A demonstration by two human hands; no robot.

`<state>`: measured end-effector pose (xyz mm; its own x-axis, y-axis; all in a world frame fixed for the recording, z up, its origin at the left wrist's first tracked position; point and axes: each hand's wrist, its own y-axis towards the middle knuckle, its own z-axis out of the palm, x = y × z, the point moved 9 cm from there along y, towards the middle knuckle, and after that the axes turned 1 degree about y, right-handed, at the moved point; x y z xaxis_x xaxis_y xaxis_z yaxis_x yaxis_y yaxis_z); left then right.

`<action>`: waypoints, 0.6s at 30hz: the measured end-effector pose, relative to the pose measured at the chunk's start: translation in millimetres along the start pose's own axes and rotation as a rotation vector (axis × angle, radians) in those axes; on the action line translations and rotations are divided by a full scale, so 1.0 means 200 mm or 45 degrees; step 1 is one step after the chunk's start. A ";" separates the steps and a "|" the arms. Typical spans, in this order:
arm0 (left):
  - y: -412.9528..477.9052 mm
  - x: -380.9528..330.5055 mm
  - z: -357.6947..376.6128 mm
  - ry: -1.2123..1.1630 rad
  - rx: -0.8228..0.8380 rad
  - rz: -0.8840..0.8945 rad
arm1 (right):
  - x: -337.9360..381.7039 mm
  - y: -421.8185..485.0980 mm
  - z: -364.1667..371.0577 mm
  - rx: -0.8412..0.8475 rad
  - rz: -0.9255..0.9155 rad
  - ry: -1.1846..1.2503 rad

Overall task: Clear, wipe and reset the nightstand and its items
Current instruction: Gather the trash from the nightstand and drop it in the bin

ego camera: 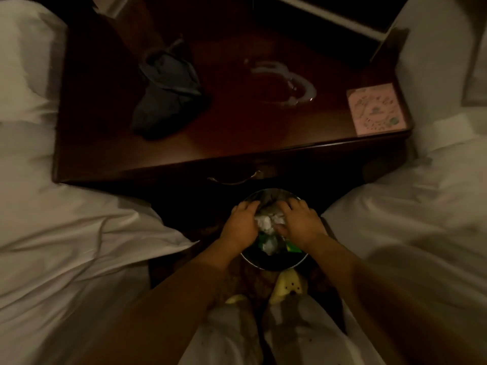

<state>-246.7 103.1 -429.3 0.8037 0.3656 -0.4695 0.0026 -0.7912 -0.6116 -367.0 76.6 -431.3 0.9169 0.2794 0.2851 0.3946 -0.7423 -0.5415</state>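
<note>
Hands, left point(241, 222) and right point(299, 219), apparently clutch crumpled paper point(266, 222) over the bin point(274, 263).

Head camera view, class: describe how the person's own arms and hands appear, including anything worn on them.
Both forearms are bare, no sleeves showing. The left hand and right hand wear no gloves; no watch, ring or bracelet is visible in this dim, slightly blurred picture.

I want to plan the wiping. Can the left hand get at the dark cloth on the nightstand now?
Probably yes, but not at once. The left hand is down in the bin, pressing crumpled paper with the right hand. Nothing stands between it and the cloth on the nightstand.
</note>
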 end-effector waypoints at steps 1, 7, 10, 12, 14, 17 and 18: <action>-0.05 -0.05 -0.03 0.015 0.016 0.001 | 0.02 -0.05 -0.07 -0.029 -0.028 -0.019; -0.35 -0.36 -0.47 0.138 -0.106 0.132 | 0.31 -0.36 -0.77 -0.484 -0.339 -0.112; -0.46 -0.53 -0.78 0.247 -0.299 0.282 | 0.47 -0.46 -1.15 -0.666 -0.472 -0.104; -0.50 -0.63 -1.02 0.242 -0.471 0.346 | 0.52 -0.45 -1.37 -0.746 -0.495 -0.041; -0.52 -0.68 -1.26 0.133 -0.641 0.328 | 0.55 -0.38 -1.56 -0.745 -0.432 0.118; -0.51 -0.64 -1.56 -0.171 -0.828 0.161 | 0.54 -0.24 -1.75 -0.684 -0.306 0.320; -0.50 -0.60 -1.63 -0.290 -0.864 0.096 | 0.55 -0.19 -1.79 -0.647 -0.276 0.374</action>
<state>-149.6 -22.2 -103.3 0.6726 0.3326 -0.6611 0.3805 -0.9216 -0.0765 -303.4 -82.6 -96.5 0.7355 0.3307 0.5913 0.4258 -0.9045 -0.0238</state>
